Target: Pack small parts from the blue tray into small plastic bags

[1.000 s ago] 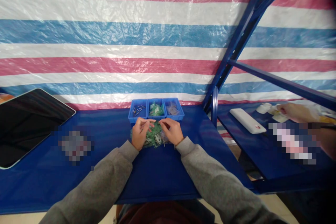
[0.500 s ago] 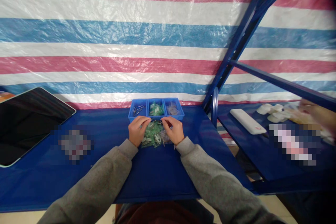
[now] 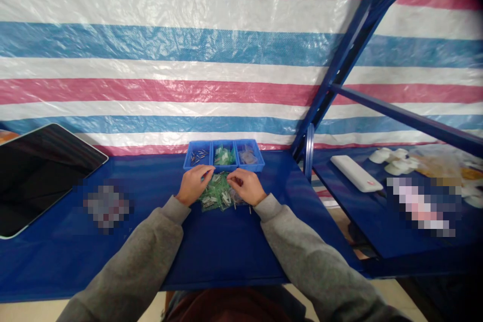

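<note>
At green packets, left hand shifted slightly outward, right hand opposite, fingertips close together, pinched items unclear.

Your L sleeve & R sleeve are plain heather grey, long, loose w/ soft folds, each ending in a snug grey cuff at the wrist. L hand & R hand bare. Dark maroon garment at btm ctr, approx. plain.
</note>
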Demonstrator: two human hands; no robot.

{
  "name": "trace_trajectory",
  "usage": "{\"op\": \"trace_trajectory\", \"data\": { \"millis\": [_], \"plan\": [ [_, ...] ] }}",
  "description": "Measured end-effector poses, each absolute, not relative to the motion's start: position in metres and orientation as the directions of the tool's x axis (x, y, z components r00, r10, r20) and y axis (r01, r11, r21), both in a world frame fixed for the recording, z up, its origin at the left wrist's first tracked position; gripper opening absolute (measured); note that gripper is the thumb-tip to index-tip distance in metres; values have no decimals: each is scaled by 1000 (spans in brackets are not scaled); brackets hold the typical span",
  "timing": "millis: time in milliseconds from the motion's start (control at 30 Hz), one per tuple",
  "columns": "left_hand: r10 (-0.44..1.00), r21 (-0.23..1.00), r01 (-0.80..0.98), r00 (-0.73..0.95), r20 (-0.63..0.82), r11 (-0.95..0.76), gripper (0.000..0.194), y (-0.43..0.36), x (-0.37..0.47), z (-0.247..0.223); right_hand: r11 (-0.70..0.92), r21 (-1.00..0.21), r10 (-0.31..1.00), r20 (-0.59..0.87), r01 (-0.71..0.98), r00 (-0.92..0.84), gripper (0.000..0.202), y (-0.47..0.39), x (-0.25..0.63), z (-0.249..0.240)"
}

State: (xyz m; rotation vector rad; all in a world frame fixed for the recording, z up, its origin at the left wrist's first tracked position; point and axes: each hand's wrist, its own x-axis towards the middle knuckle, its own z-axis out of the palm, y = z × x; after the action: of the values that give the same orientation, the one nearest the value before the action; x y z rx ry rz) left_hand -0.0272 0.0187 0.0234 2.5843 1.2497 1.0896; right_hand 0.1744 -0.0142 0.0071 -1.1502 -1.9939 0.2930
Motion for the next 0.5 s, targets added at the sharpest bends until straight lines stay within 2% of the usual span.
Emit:
{"op": "trace_trajectory", "data": {
  "millis": [100,200,267,433,500],
  "plan": [
    [713,340,670,414,566,-660,25,13,-27,25,594,-465,801,424,657,-423,14,-15,174,9],
    [730,254,730,460,505,-635,30,9,-24,27,493,-453,867,325,743,-377,9,-14,180,15],
    [726,170,746,526,444,-644,37,7,-22,26,399,-477,917,209,783,-340,10,-12,191,19],
    [695,81,725,614,374,-684,43,2,-18,25,288,-528,896,-146,799,-419,45,-11,224,22],
    [682,82,707,636,362,-702,42,0,-17,28,280,-510,875,-214,813,-435,55,-12,232,19]
  ]
}}
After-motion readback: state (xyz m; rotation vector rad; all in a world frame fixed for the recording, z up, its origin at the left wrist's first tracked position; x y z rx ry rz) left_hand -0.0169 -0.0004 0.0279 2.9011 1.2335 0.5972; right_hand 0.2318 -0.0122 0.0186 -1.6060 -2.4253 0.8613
